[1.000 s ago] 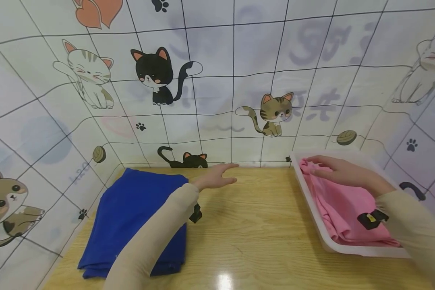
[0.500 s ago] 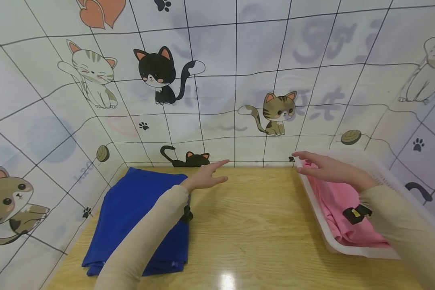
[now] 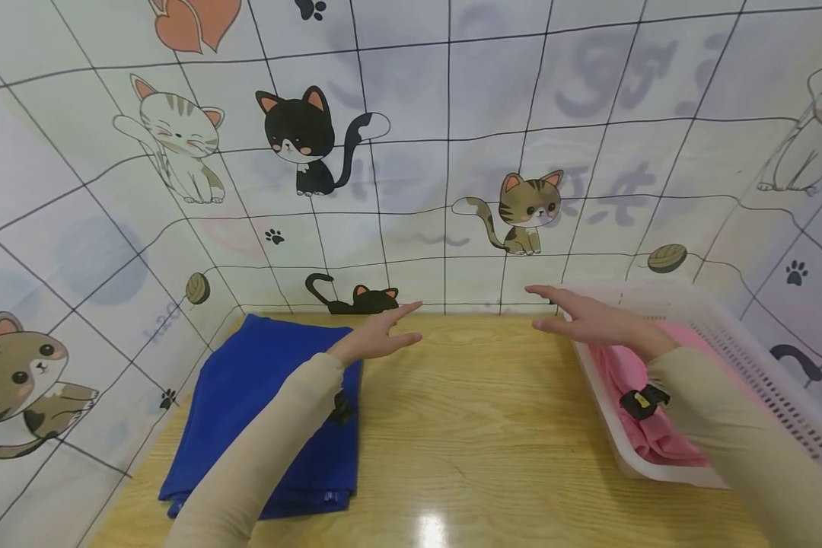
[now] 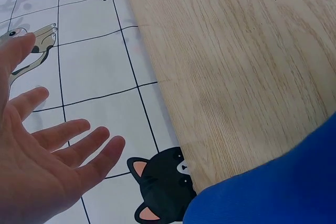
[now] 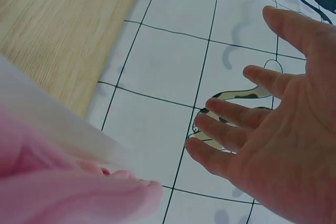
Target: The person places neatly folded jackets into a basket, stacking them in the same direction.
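Note:
My left hand hovers above the table by the far right corner of a folded blue cloth, holding nothing. In the left wrist view the fingers are spread and relaxed, with the blue cloth at lower right. My right hand is held over the left far rim of a white plastic basket, also with nothing in it. Its fingers stay apart in the right wrist view. Pink cloth lies in the basket, partly hidden by my right forearm.
The wooden table stretches between the blue cloth and the basket. A white wall covering with a grid and cartoon cats rises along the table's far edge and both sides.
My right hand has moved left, off the pink cloth and past the basket's rim. My left hand has shifted slightly left. Both cloths stay where they were.

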`<state>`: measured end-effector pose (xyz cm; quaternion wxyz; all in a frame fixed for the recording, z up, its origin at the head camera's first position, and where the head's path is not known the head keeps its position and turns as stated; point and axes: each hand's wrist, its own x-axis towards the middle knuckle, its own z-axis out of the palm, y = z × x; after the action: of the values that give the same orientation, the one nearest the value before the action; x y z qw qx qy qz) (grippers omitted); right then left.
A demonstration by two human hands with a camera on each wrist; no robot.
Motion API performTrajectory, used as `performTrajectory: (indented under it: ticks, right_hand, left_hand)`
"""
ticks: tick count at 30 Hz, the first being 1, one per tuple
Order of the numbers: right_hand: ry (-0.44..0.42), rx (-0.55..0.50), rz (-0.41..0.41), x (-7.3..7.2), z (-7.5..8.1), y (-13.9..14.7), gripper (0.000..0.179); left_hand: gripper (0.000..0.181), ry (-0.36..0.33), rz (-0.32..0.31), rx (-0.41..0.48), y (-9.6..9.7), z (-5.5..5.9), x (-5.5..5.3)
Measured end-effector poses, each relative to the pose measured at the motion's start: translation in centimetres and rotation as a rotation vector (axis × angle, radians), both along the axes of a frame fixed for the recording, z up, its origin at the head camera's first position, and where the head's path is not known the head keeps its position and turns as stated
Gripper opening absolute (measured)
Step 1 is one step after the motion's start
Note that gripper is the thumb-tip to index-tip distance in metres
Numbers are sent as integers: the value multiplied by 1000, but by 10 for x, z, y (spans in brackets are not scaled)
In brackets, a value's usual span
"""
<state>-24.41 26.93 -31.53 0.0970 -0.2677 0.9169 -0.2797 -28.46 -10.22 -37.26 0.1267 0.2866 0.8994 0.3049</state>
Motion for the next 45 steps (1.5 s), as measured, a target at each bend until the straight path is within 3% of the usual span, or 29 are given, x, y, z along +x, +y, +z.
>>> performTrajectory:
  ticks: [9, 23, 31, 41, 45]
  right_hand:
    - [-37, -18, 22, -3, -5, -15, 69]
    - [-62, -29, 35, -3, -17, -39, 67]
    - [-102, -16, 33, -8, -30, -50, 71]
    - [-70, -72, 105, -15, -44, -68, 70]
    - [-93, -84, 124, -17, -48, -76, 72]
  left_hand:
    - [70, 36, 3, 15, -4, -3, 2]
    - [71, 26, 21, -5, -17, -9, 7]
    - [71, 65, -3, 18, -24, -11, 10]
    - [72, -4, 68, 33, -40, -13, 18]
    - [72, 18, 75, 35, -45, -15, 20]
